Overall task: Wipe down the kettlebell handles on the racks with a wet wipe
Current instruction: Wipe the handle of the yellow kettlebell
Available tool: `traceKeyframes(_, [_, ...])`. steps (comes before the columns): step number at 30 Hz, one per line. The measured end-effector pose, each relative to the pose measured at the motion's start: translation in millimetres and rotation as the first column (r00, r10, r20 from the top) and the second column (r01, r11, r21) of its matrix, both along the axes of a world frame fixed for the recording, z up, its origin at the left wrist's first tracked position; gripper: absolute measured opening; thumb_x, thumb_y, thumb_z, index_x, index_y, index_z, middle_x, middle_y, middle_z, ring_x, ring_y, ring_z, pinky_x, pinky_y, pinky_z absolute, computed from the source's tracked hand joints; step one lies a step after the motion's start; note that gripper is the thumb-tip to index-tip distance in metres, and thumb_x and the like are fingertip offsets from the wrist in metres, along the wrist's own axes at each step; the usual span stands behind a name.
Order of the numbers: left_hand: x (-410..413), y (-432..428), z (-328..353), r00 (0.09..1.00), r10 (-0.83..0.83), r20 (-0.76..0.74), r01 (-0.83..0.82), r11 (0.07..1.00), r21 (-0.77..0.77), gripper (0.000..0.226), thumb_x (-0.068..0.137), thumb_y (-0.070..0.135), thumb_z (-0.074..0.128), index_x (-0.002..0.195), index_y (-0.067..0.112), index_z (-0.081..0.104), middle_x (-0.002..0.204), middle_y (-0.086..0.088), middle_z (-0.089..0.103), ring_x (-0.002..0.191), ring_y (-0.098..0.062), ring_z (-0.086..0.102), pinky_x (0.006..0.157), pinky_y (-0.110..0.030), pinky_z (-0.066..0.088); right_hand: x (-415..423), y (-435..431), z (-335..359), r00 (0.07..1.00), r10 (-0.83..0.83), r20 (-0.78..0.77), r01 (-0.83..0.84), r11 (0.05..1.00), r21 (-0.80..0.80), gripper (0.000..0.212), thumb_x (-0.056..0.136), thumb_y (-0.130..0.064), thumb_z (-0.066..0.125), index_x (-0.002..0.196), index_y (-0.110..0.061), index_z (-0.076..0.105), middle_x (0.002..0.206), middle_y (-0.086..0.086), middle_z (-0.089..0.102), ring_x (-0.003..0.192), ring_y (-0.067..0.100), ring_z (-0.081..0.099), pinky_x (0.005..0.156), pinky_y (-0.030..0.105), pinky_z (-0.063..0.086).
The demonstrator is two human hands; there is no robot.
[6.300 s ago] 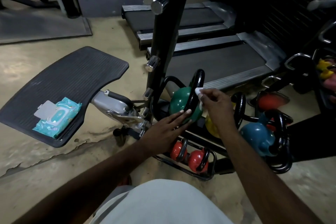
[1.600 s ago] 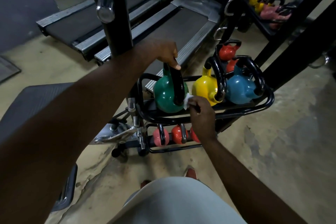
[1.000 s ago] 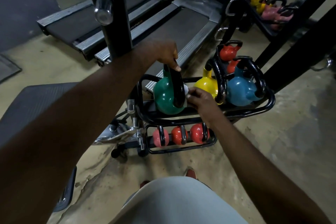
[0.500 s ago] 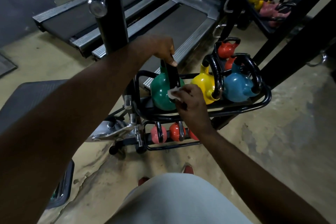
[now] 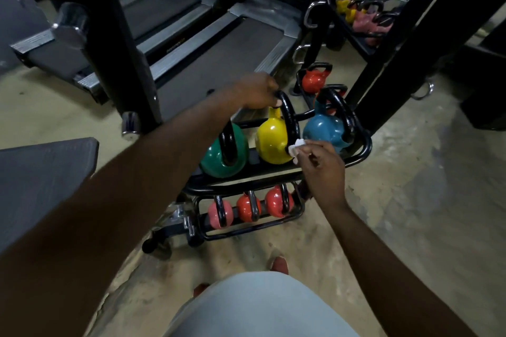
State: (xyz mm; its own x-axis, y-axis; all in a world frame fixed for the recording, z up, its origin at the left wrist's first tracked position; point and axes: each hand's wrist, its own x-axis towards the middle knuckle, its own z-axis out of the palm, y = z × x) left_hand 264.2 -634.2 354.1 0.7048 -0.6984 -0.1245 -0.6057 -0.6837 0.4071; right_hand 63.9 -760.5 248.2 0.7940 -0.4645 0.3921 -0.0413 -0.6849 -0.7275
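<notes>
The yellow kettlebell (image 5: 272, 142) sits on the rack (image 5: 365, 145) between the green kettlebell (image 5: 223, 157) and blue kettlebell (image 5: 323, 130). The right hand (image 5: 323, 169) pinches a wet wipe (image 5: 295, 148) against the base of its black handle (image 5: 289, 115). The left hand (image 5: 257, 90) is closed around the handle's top.

Three large kettlebells — green (image 5: 223, 156), yellow (image 5: 272, 142), blue (image 5: 323, 130) — fill the rack's upper tier (image 5: 364, 145); three small red ones (image 5: 249, 206) sit below; two treadmills (image 5: 216, 55) stand behind.

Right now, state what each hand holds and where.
Left hand grips the top of the yellow kettlebell's black handle. Right hand pinches a white wet wipe at its fingertips.
</notes>
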Motion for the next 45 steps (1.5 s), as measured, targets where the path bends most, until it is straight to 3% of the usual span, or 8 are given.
traceKeyframes(6, [3.4, -42.1, -23.1, 1.000, 0.008, 0.008, -0.008, 0.999, -0.031, 0.050, 0.089, 0.044, 0.065, 0.131, 0.017, 0.060, 0.137, -0.008, 0.058, 0.123, -0.025, 0.054, 0.104, -0.039, 0.044, 31.6, -24.8, 9.2, 0.987, 0.151, -0.050, -0.158, 0.960, -0.230, 0.030, 0.086, -0.009, 0.069, 0.116, -0.010, 0.070, 0.106, 0.005, 0.064, 0.100, 0.020, 0.058, 0.085, 0.033, 0.049])
traceKeyframes(11, [9.1, -44.7, -32.2, 1.000, -0.007, -0.024, 0.007, 1.000, -0.013, 0.057, 0.087, 0.050, 0.067, 0.134, 0.018, 0.059, 0.139, -0.004, 0.057, 0.125, -0.022, 0.054, 0.105, -0.034, 0.042, 23.6, -21.9, -20.9, 0.971, 0.173, -0.165, -0.231, 0.852, -0.470, 0.012, 0.090, -0.019, 0.070, 0.097, -0.009, 0.071, 0.094, 0.004, 0.053, 0.089, 0.019, 0.049, 0.066, 0.033, 0.048])
traceKeyframes(17, [14.9, -42.1, -32.1, 0.999, -0.010, -0.040, 0.008, 0.998, -0.064, 0.055, 0.085, 0.045, 0.071, 0.130, 0.015, 0.063, 0.136, -0.003, 0.060, 0.123, -0.018, 0.055, 0.095, -0.020, 0.036, 37.4, -17.1, -21.1, 0.991, 0.120, -0.063, -0.135, 0.892, -0.432, 0.010, 0.087, -0.011, 0.072, 0.097, -0.011, 0.071, 0.091, 0.003, 0.048, 0.087, 0.016, 0.045, 0.068, 0.025, 0.037])
traceKeyframes(23, [15.1, -43.7, -32.5, 0.998, -0.031, -0.054, 0.026, 0.996, -0.081, 0.050, 0.089, 0.040, 0.068, 0.131, 0.014, 0.062, 0.137, -0.004, 0.058, 0.125, -0.020, 0.053, 0.101, -0.027, 0.039, 12.7, -23.9, -41.0, 0.991, 0.103, -0.081, -0.092, 0.988, 0.127, 0.023, 0.083, -0.003, 0.072, 0.086, -0.025, 0.069, 0.099, -0.004, 0.058, 0.091, 0.001, 0.054, 0.077, 0.009, 0.041])
traceKeyframes(27, [15.7, -42.7, -34.0, 0.997, -0.024, -0.073, 0.016, 0.994, -0.108, 0.046, 0.090, 0.035, 0.068, 0.130, 0.014, 0.062, 0.137, -0.004, 0.059, 0.125, -0.019, 0.053, 0.095, -0.022, 0.035, 20.7, -39.3, -32.8, 0.973, 0.201, -0.112, -0.107, 0.827, 0.552, 0.006, 0.091, -0.013, 0.068, 0.096, -0.016, 0.069, 0.098, -0.001, 0.072, 0.096, 0.009, 0.066, 0.084, 0.024, 0.050])
traceKeyframes(33, [13.8, -44.2, -33.2, 0.996, -0.018, -0.087, 0.008, 0.994, -0.107, 0.049, 0.089, 0.036, 0.069, 0.133, 0.016, 0.059, 0.140, -0.002, 0.057, 0.127, -0.018, 0.052, 0.100, -0.024, 0.036, 48.8, -56.3, -20.1, 0.951, 0.310, -0.017, -0.184, 0.607, 0.773, 0.019, 0.097, -0.008, 0.060, 0.115, -0.013, 0.063, 0.115, 0.008, 0.070, 0.105, 0.017, 0.064, 0.096, 0.036, 0.050])
traceKeyframes(40, [14.4, -46.2, -38.6, 0.998, 0.003, -0.059, -0.010, 0.994, -0.113, 0.047, 0.087, 0.038, 0.071, 0.128, 0.016, 0.064, 0.132, -0.003, 0.063, 0.120, -0.019, 0.057, 0.103, -0.034, 0.044, 33.7, -52.9, -24.8, 0.965, 0.259, -0.044, -0.159, 0.707, 0.689, 0.018, 0.093, -0.017, 0.067, 0.110, -0.017, 0.070, 0.111, 0.002, 0.072, 0.108, 0.014, 0.066, 0.097, 0.035, 0.052])
traceKeyframes(45, [16.2, -47.4, -44.6, 0.997, 0.026, -0.079, -0.036, 0.991, -0.127, 0.047, 0.087, 0.037, 0.071, 0.128, 0.015, 0.065, 0.132, -0.004, 0.063, 0.120, -0.020, 0.057, 0.102, -0.032, 0.043, 42.3, -44.3, -6.9, 0.974, 0.226, -0.006, -0.216, 0.937, 0.273, 0.021, 0.084, -0.019, 0.077, 0.105, -0.020, 0.077, 0.102, -0.009, 0.060, 0.099, 0.000, 0.059, 0.082, 0.011, 0.046])
